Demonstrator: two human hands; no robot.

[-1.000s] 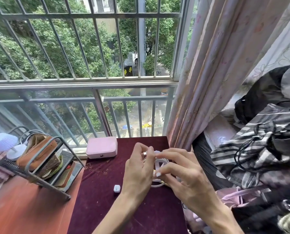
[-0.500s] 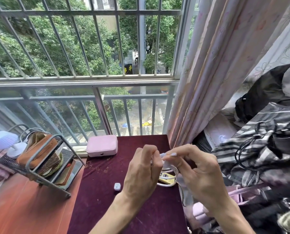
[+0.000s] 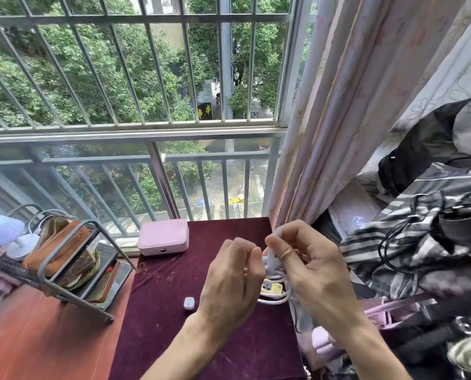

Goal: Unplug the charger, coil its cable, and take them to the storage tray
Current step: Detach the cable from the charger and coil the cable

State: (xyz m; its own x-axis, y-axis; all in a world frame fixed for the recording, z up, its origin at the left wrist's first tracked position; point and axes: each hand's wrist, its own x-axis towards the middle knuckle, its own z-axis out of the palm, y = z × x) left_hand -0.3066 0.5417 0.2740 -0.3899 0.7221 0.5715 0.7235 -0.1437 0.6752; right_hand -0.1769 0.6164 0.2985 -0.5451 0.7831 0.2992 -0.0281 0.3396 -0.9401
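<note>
Barred window [image 3: 135, 78] fills the top and left of your view, trees outside. Pale pink curtain [image 3: 346, 105] hangs on the right, down to the back right corner of the desk. Right of it is a heap of clothes and bags [image 3: 434, 229], striped and black fabric with a black cord lying over it.

Desk [image 3: 160, 333] under your hands has a dark maroon cloth on top. Left of the cloth stands a grey metal rack [image 3: 64, 270] tilted toward you, with a brown pouch and other items in it; a small white lamp [image 3: 7, 234] sits behind it. Pink case [image 3: 163, 236], lid down, sits at the back edge of the cloth near the window.

Your left hand [image 3: 230, 281] and right hand [image 3: 313, 270] meet above the right edge of the desk, knuckles toward you. White cable [image 3: 274, 298] is between them, bunched in a few loops that hang just under the fingers. Right fingers [image 3: 285, 252] are curled and pinch an upright stretch of the cable. Left fingers [image 3: 255, 259] are curled in against the coil from the other side, holding it; the tips are partly hidden.

Charger [image 3: 189, 303], a small white cube, lies alone on the cloth just left of your left wrist, not touched. A small yellow object [image 3: 271, 287] shows through the loops; can't tell what it is.
</note>
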